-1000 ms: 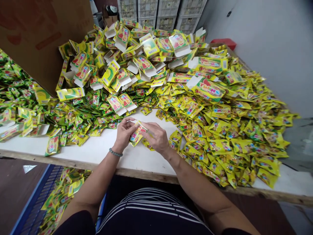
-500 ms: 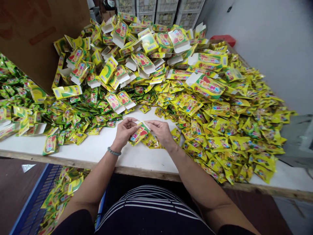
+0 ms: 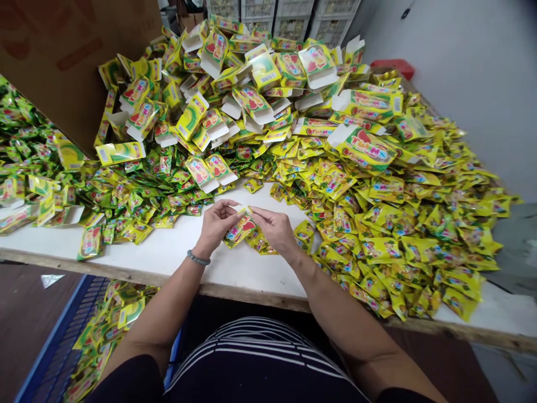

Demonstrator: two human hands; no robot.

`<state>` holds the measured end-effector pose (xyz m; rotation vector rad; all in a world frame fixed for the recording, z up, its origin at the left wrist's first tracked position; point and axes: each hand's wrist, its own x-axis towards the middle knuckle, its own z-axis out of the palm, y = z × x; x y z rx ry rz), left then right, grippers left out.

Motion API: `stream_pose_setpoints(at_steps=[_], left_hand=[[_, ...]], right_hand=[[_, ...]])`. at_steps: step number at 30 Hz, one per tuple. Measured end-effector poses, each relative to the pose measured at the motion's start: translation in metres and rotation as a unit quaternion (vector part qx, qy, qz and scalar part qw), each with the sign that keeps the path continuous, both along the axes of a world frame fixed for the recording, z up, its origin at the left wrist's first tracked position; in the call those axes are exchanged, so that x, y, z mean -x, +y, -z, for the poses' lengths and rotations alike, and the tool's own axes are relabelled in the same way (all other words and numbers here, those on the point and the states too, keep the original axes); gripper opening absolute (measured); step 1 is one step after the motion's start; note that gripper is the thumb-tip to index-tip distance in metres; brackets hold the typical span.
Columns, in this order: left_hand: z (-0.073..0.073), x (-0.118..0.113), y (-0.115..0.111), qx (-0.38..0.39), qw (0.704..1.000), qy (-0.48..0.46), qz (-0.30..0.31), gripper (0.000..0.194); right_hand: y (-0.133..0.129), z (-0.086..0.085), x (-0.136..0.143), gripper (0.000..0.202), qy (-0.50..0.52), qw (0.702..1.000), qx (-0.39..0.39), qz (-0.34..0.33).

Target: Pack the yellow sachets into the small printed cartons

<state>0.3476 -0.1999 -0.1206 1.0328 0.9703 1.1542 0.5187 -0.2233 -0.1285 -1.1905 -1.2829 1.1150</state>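
Nearest us, below the table (image 3: pixel 260 285), a blue basket (image 3: pixel 54 350) holds printed cartons (image 3: pixel 131 313), within reach of our left side. Above the table's near edge, our left hand (image 3: pixel 216 224) grips a small box (image 3: pixel 237 232) between thumb and fingers, tilted, probably to steady its body and leave the top end reachable. Our right hand (image 3: pixel 277 228) brings thumb and fingertips together there and seems to pinch the top edge; its inside is too small to make out. The 2 hands meet in the gap between the piles, likely because there is room to work there.

Just beyond the box and beside our right hand lie yellow packets (image 3: pixel 260 244); more packets (image 3: pixel 377 246) spread to the right, while green packets (image 3: pixel 142 193) spread left. Farther back, open-ended cartons (image 3: pixel 251 103) sit heaped on top, perhaps to keep them handy.

Compared with 1 second earlier, our right fingers no longer spread across the box's face but gather at its top; the heaps look unchanged.
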Motion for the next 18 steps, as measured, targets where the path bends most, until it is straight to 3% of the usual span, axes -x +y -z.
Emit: stream_pose_setpoints(at_steps=[6,14,18], left_hand=[[0.0,0.001,0.0,-0.003,1.0,0.01,0.018,0.042],[0.003,0.001,0.0,-0.014,0.999,0.023,0.018,0.042],[-0.001,0.001,-0.001,0.0,1.0,0.007,0.002,0.042]], right_hand=[[0.005,0.007,0.0,0.037,0.097,0.994,0.053,-0.014],[0.0,-0.002,-0.01,0.032,-0.068,0.997,-0.002,-0.044],[-0.009,-0.013,-0.008,0.041,-0.043,0.995,0.013,-0.086]])
